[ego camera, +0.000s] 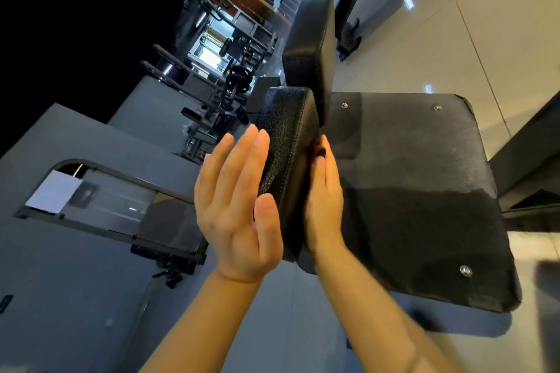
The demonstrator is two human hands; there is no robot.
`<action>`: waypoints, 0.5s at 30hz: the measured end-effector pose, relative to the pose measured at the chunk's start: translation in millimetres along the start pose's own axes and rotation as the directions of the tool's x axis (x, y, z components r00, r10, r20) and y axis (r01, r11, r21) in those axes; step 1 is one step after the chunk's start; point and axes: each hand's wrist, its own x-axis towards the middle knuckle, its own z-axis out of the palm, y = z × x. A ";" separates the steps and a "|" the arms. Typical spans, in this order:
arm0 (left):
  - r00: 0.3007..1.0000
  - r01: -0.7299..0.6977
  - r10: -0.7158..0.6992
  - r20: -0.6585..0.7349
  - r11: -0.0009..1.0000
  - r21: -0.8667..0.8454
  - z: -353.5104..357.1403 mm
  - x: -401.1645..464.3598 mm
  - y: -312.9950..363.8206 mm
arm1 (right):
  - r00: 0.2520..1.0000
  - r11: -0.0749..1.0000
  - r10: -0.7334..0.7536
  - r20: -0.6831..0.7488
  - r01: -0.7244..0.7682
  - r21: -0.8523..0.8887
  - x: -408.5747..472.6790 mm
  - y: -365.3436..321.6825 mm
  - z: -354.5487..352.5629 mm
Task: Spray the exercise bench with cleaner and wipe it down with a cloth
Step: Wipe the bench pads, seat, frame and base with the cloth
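Two flat hands — left [235,209], right [324,200] — sandwich bench pad [291,142].

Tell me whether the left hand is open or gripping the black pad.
Open: the left hand has straight fingers laid flat against the black pad, none curled round it.

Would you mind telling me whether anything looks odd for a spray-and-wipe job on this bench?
Yes: no cloth or spray bottle is in view. The bare left hand and right hand lie flat against opposite sides of the black bench pad, fingers straight.
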 end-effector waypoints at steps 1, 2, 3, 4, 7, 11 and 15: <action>1.000 0.013 -0.013 0.002 1.000 -0.005 -0.7 1.5 1.3 | 0.998 0.998 -0.053 0.025 0.052 0.038 -17.7 -2.6 0.6; 1.000 0.029 -0.029 0.000 1.000 -0.012 -1.0 2.4 2.5 | 0.992 0.991 -0.118 0.052 0.115 0.067 -32.8 -5.1 1.4; 0.999 0.053 -0.053 -0.007 0.998 -0.023 -1.3 2.6 4.0 | 0.979 0.980 -0.185 0.082 0.178 0.086 -43.7 -7.9 2.6; 0.996 0.086 -0.087 -0.016 0.995 -0.042 -1.9 1.8 5.5 | 0.964 0.969 -0.240 0.112 0.230 0.093 -48.8 -10.3 3.9; 0.982 0.174 -0.182 -0.048 0.975 -0.139 -0.5 -0.7 7.5 | 0.918 0.931 -0.364 0.158 0.363 0.034 -35.3 -16.0 6.7; 0.974 0.187 -0.206 -0.098 0.967 -0.174 4.2 -5.7 7.4 | 0.956 0.957 -0.285 0.073 0.288 -0.033 14.1 -18.3 10.5; 0.975 0.169 -0.184 -0.128 0.979 -0.113 4.2 -3.4 5.6 | 0.998 0.997 -0.050 0.038 0.052 -0.051 46.6 -10.2 6.6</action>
